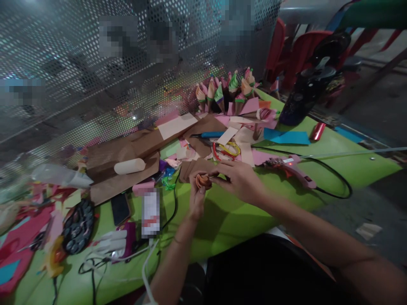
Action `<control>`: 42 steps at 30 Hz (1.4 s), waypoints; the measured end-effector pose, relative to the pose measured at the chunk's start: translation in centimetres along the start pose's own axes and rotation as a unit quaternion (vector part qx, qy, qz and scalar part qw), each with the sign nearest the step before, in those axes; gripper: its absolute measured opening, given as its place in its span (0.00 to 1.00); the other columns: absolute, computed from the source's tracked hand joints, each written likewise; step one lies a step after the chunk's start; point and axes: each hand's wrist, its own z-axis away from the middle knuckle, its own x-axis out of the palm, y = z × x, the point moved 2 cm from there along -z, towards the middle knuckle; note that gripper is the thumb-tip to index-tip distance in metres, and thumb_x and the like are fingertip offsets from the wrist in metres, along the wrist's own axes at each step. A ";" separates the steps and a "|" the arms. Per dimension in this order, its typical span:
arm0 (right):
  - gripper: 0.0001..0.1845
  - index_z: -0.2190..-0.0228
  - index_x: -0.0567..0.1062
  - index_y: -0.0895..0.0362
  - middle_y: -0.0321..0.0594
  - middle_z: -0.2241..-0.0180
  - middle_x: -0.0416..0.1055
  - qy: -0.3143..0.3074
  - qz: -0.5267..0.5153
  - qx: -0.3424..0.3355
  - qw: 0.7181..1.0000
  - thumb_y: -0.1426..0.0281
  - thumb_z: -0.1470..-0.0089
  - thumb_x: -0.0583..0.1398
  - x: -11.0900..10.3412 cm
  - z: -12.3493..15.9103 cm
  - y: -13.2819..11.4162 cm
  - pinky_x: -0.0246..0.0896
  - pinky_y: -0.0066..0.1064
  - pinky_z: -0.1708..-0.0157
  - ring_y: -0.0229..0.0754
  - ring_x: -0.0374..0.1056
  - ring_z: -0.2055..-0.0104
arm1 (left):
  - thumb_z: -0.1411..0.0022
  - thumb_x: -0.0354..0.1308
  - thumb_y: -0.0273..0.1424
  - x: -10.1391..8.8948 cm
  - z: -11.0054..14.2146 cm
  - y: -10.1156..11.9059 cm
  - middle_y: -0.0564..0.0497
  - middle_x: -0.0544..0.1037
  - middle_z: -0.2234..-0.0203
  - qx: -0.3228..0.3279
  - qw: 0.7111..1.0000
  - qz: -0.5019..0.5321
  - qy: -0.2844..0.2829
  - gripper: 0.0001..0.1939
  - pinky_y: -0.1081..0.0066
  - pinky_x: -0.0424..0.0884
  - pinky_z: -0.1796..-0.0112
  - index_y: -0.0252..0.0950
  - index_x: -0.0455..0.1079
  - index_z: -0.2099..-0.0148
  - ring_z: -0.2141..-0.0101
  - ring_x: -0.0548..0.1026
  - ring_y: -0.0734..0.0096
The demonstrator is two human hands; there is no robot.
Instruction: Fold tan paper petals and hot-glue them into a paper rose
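Note:
Between my two hands, over the near part of the green table [244, 216], is a small orange swirl of folded paper strips [202, 181]. My left hand [197, 201] is closed around it from below and the left, thumb on its front. From the right, my right hand [238, 180] pinches at the swirl's edge, its fingertips partly hidden. Brown paper pieces [190, 169] lie just behind the hands. Scissors with red and yellow handles [230, 150] and a blue cutter knife [213, 134] rest farther back. Several finished paper ice-cream cones [219, 95] stand at the back.
A pink glue gun [297, 169] with a black cable lies on the right, near a dark bottle [305, 93] and a red roll [318, 131]. Two phones [121, 209], cables and paper scraps cover the left. A perforated metal screen [127, 93] borders the back.

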 end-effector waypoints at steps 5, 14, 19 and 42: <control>0.07 0.67 0.77 0.57 0.40 0.68 0.76 0.003 -0.053 0.043 0.998 0.70 0.38 0.59 0.0 0.3 0.7 0.56 0.28 0.68 0.39 0.70 0.68 | 0.41 0.57 0.53 0.0 -0.3 -0.7 0.51 0.71 0.64 -0.036 0.998 0.049 0.017 0.24 0.68 0.71 0.64 0.40 0.64 0.53 0.67 0.71 0.70; 0.06 0.75 0.69 0.56 0.33 0.77 0.68 0.004 -0.139 0.114 0.984 0.71 0.47 0.60 0.6 1.2 1.0 0.53 0.25 0.76 0.34 0.61 0.77 | 0.40 0.55 0.53 -0.2 -0.7 -0.5 0.50 0.73 0.67 -0.034 0.999 0.027 0.024 0.22 0.62 0.72 0.64 0.43 0.64 0.55 0.68 0.72 0.66; 0.04 0.67 0.73 0.57 0.36 0.71 0.74 0.007 -0.221 0.147 0.964 0.69 0.45 0.60 2.1 1.5 1.2 0.57 0.26 0.75 0.35 0.63 0.76 | 0.37 0.53 0.49 -0.4 -0.3 -0.5 0.48 0.73 0.61 -0.014 0.997 -0.034 0.070 0.20 0.62 0.72 0.56 0.41 0.64 0.51 0.61 0.74 0.64; 0.08 0.66 0.74 0.57 0.43 0.68 0.76 0.054 -0.002 0.006 0.998 0.71 0.37 0.56 3.2 1.7 0.8 0.63 0.32 0.66 0.43 0.71 0.67 | 0.36 0.53 0.50 -0.5 -0.2 -0.4 0.47 0.72 0.57 -0.008 0.997 -0.079 0.018 0.22 0.60 0.72 0.53 0.42 0.64 0.48 0.57 0.73 0.61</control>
